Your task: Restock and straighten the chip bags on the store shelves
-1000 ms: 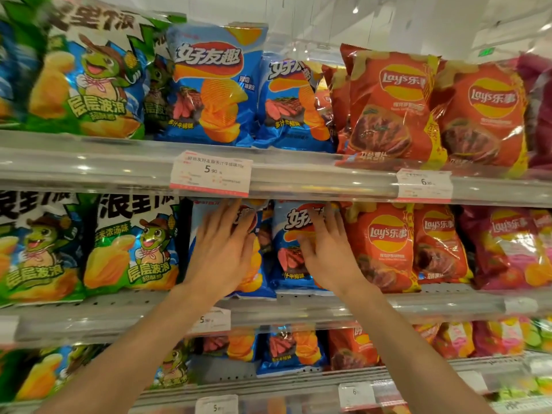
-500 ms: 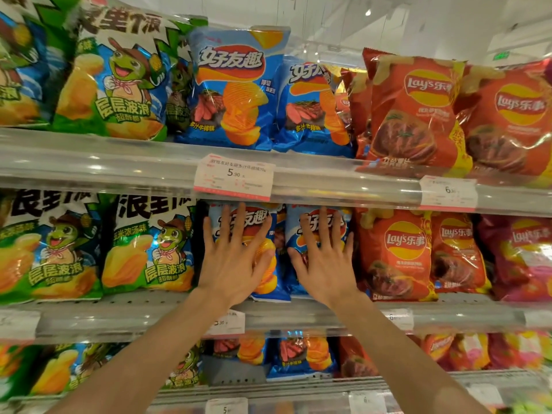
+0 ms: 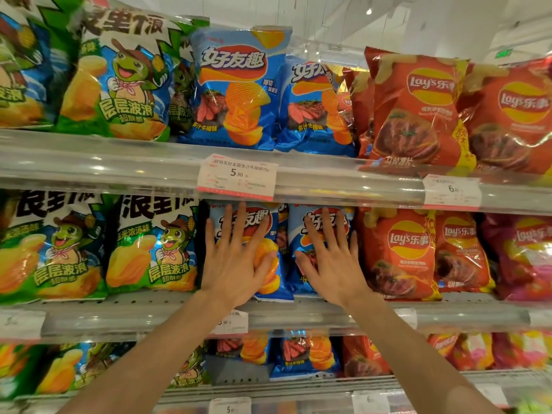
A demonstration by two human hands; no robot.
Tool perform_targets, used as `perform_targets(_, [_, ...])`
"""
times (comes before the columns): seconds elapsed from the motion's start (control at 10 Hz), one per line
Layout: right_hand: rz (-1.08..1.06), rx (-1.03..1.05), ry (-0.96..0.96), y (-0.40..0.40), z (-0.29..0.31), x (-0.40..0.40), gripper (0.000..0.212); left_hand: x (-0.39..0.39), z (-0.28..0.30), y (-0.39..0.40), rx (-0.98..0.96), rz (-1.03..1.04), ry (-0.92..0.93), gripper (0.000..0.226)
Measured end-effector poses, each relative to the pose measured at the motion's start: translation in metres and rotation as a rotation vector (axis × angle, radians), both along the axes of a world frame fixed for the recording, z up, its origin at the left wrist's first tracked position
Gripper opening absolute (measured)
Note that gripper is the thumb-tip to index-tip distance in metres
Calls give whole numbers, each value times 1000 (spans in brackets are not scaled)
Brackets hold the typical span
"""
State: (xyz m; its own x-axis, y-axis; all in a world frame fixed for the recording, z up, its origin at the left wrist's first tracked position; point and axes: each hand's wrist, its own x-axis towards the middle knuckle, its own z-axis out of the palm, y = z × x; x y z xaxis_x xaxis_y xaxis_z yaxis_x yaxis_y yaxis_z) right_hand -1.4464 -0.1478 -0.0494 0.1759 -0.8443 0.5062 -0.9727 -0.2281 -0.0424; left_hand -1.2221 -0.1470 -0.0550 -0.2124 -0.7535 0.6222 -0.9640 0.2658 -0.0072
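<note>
White paper price tag reading 5.90 (image 3: 237, 177) at centre, paler price tag (image 3: 451, 193) at three o'clock, further tags (image 3: 230, 405) at six o'clock, green exit sign (image 3: 503, 53) at one o'clock, white ceiling with small spotlight (image 3: 369, 11) at twelve o'clock

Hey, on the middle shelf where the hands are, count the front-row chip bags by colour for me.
Green bags: 2
Blue bags: 2, one under the left hand, one under the right hand
Red Lay's bags: 2
Magenta Lay's bag: 1, cut off by the frame edge
Total: 7
</note>
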Motion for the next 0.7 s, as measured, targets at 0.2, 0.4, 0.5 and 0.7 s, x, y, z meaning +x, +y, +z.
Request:
perform_targets(0.2, [-55, 5, -119, 5, -9, 9, 74, 0, -7, 3, 7, 35, 65, 74])
perform_targets(0.4, [-55, -46, -168, 9, -9, 10, 78, 0, -5, 5, 2, 42, 80, 74])
perform_targets(0.5, [-66, -90, -253, 17, -5, 11, 79, 0, -1, 12, -7, 38, 136, 73])
perform_targets(0.7, [-123, -144, -417, 34, 0, 16, 81, 1, 14, 29, -84, 11, 269, 72])
